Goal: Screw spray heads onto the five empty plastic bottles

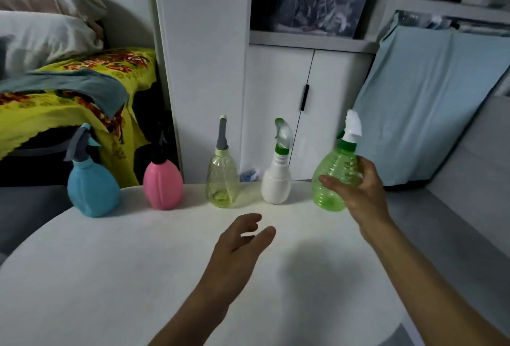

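Note:
Several spray bottles stand in a row along the far edge of the white round table [110, 276], each with a spray head on. From the left: a blue bottle [92, 191] with a grey-blue head, a pink bottle [163, 185] with a black head, a pale yellow-green clear bottle [222, 182] with a grey head, a white bottle [276, 184] with a clear green-collared head. My right hand [358, 188] grips the green ribbed bottle [332, 177] with a white head at the right end, slightly tilted. My left hand [240, 238] hovers open over the table's middle, holding nothing.
A white cabinet [276, 102] stands right behind the table. A bed with a yellow floral cover [69, 102] and pillows is at the left. A light blue cloth [427, 102] hangs at the right, beside a grey sofa [469, 193].

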`<state>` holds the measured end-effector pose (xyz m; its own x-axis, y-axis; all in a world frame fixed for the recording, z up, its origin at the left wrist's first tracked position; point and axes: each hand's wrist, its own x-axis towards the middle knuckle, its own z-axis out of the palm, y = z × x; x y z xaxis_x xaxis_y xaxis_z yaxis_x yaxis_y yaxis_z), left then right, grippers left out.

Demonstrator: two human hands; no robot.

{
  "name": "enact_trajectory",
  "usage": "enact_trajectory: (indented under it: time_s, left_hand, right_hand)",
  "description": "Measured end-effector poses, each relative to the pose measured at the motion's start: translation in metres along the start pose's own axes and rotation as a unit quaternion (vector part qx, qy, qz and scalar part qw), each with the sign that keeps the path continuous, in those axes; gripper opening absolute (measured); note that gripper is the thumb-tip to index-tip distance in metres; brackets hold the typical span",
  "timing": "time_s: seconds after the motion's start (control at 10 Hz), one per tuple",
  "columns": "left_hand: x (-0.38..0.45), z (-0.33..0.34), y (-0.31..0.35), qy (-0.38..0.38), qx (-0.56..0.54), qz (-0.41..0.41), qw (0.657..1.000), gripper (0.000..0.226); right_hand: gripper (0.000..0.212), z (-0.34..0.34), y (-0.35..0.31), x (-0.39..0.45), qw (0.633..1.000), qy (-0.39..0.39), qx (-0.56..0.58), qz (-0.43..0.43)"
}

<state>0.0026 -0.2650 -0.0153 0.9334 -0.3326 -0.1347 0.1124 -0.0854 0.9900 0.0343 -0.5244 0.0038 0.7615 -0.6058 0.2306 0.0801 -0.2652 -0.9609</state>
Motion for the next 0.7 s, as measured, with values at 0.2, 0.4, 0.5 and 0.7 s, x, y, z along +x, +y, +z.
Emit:
enact_trajectory:
  time_s: [0.2, 0.4, 0.5, 0.7]
  left_hand:
    - [0.008, -0.016, -0.007, 0.051, -0.002, -0.007, 0.999, 0.018]
    - [0.008, -0.023, -0.011, 0.066, 0.029, 0.009, 0.997, 0.026]
    - [0.009, -0.025, -0.013, 0.072, 0.03, 0.009, 0.997, 0.024]
    - [0.008, -0.021, -0.007, 0.066, 0.052, 0.008, 0.996, 0.023]
  right_hand:
    - [0.069, 0.004, 0.072, 0.06, 0.999, 0.006, -0.044, 0.026]
    - [0.071, 0.004, 0.113, 0.085, 0.998, -0.056, -0.022, 0.034]
    - [0.07, 0.004, 0.12, 0.092, 0.996, -0.084, -0.022, 0.031]
    - [0.075, 0.005, 0.129, 0.095, 0.995, -0.099, 0.012, 0.028]
